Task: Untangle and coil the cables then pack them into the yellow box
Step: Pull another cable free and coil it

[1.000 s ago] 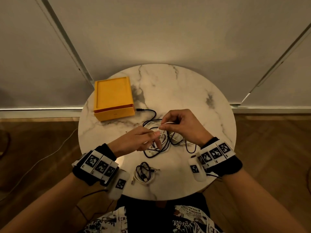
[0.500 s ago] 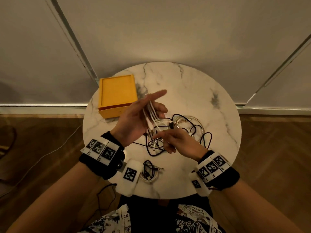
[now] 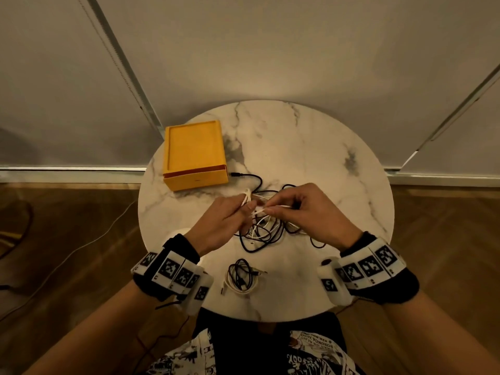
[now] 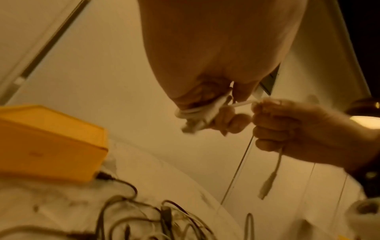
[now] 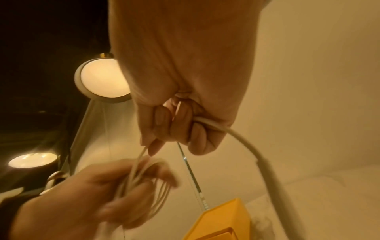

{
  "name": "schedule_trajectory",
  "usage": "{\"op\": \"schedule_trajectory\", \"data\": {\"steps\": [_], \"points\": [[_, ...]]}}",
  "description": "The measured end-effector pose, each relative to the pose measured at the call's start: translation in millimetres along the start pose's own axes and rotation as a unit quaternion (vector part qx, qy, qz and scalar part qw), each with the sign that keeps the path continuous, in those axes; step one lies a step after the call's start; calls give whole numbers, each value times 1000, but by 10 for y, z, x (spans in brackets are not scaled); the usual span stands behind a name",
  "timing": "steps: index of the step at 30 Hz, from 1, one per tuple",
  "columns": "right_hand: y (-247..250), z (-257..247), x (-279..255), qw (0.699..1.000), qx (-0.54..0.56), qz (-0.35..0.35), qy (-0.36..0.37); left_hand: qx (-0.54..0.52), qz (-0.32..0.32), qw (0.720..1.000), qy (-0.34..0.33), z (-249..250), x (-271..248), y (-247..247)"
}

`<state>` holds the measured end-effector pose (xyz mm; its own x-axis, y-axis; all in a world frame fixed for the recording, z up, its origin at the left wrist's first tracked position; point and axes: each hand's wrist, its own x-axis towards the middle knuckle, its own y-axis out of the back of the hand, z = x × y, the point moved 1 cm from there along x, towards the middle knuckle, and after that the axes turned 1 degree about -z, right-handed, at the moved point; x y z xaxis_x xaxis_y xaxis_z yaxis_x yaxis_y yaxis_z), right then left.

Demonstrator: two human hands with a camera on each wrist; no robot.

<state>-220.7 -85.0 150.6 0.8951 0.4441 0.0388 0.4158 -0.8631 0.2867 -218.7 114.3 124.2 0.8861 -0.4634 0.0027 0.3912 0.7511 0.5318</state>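
My left hand (image 3: 244, 205) holds several loops of a white cable (image 4: 195, 113) wound round its fingers, above the table's middle. My right hand (image 3: 273, 209) pinches the same white cable (image 5: 242, 141) close beside the left; the cable's free plug end (image 4: 267, 183) dangles below the right fist. Under both hands lies a tangle of black and white cables (image 3: 263, 234). The yellow box (image 3: 193, 154) stands at the back left of the round marble table (image 3: 311, 147), with a black plug (image 3: 235, 174) by its front corner. A coiled black and white bundle (image 3: 242, 278) lies near the front edge.
The table is small and round, with wooden floor (image 3: 67, 239) on all sides. A loose cord (image 3: 81, 247) trails over the floor at the left. Grey wall panels (image 3: 257, 50) stand behind the table. Two round lamps (image 5: 102, 78) show in the right wrist view.
My left hand came down from beside the box to just above the tangle. My right hand rose from the tangle to meet it, pinching the white cable.
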Motion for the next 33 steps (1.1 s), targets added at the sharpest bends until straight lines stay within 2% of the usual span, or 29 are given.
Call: {"op": "schedule_trajectory", "data": {"steps": [3, 5, 8, 10, 12, 14, 16, 22, 24, 26, 30, 33], "points": [[46, 97, 3, 999, 44, 8, -3, -167, -58, 983, 58, 93, -96, -53], [12, 131, 11, 998, 68, 3, -7, -244, -110, 961, 65, 123, -128, -82], [-68, 140, 10, 996, 89, -17, -16, -376, -175, 909, 48, 117, -143, -73], [-151, 158, 0, 994, 99, -45, -25, -447, -194, 872, 52, 97, -132, -54], [-236, 191, -15, 992, 113, -53, -29, -486, -196, 850, 61, 97, -120, -48], [-297, 209, -9, 995, 94, -37, -28, -496, -174, 848, 63, 87, -119, -53], [-329, 227, 16, 998, 65, -11, -17, -488, -131, 860, 67, 74, -124, -74], [-380, 236, 103, 998, -27, 61, -9, -404, 93, 903, 109, 30, -87, -156], [-379, 237, 114, 996, -32, 80, -20, -366, 135, 915, 104, 24, -79, -158], [-385, 242, 114, 997, -7, 72, -27, -342, 156, 922, 95, 59, -75, -161], [-427, 287, 85, 992, 111, 43, -44, -341, 180, 918, 92, 157, -61, -183], [-419, 323, 72, 980, 184, 58, -56, -367, 204, 902, 102, 166, -51, -139]]}}
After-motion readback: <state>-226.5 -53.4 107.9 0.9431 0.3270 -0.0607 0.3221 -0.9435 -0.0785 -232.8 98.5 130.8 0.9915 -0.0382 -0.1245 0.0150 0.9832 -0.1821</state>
